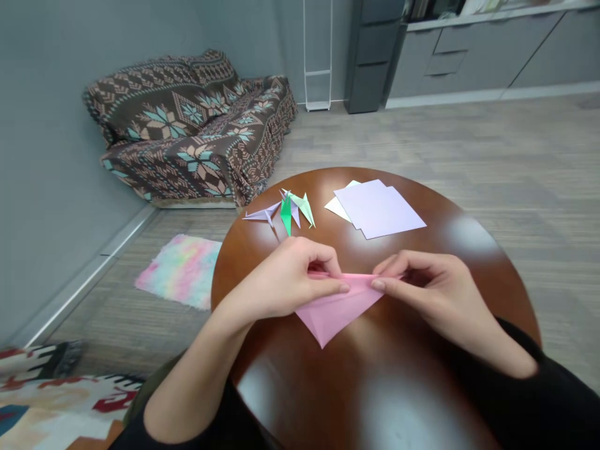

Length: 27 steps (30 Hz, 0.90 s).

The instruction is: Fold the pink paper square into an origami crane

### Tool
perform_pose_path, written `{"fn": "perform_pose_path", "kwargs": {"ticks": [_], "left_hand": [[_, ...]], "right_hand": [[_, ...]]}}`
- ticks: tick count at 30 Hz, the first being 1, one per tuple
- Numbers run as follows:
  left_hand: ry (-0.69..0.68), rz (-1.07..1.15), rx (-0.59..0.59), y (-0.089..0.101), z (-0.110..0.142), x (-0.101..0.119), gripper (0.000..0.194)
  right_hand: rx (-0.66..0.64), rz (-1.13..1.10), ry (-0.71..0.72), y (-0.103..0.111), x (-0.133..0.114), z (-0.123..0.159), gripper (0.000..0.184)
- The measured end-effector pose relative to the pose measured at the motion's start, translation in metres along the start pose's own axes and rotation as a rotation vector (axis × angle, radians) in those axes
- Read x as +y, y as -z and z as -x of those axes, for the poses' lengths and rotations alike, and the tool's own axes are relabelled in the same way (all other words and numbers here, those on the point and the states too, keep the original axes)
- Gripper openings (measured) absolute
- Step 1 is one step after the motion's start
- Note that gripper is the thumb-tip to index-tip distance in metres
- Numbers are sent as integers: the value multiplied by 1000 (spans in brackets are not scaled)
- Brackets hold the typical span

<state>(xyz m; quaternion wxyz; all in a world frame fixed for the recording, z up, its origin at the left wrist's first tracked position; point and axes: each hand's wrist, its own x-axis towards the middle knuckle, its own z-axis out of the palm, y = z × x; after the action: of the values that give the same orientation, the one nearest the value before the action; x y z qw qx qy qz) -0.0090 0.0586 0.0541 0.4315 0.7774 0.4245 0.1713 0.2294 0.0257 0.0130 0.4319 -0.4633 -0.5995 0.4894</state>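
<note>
A sheet of pink origami paper point(337, 312), folded, is held between both hands over the round table, one corner pointing down toward me. My left hand point(295, 275) pinches its upper edge between thumb and fingers, covering the left part. At the right end of that edge, my right hand point(426, 281) grips the paper with thumb and fingertips. Several folded paper figures lie beyond my left hand: a lavender one point(263, 214), a green one point(286, 215) and a pale green one point(304, 207), partly overlapping.
Lavender paper sheets point(382, 209) lie stacked at the table's far right, over a pale sheet point(338, 209). The round brown table point(487, 281) has a curved edge. Past it stand a patterned sofa point(197, 131), a pastel rug point(182, 269) and grey cabinets point(478, 56).
</note>
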Motion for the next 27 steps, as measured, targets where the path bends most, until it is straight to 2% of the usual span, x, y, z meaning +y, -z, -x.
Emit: {"fn": "perform_pose_path", "kwargs": {"ticks": [13, 17, 24, 27], "left_hand": [[55, 63, 92, -12, -5, -1, 20], [42, 187, 89, -13, -6, 1, 21], [73, 204, 58, -10, -6, 6, 5], [77, 226, 84, -10, -5, 8, 4]], "right_hand": [[152, 92, 54, -3, -1, 6, 30], [197, 82, 68, -3, 1, 7, 32], [263, 50, 87, -2, 1, 3, 24], [299, -51, 78, 0, 1, 2, 19]]}}
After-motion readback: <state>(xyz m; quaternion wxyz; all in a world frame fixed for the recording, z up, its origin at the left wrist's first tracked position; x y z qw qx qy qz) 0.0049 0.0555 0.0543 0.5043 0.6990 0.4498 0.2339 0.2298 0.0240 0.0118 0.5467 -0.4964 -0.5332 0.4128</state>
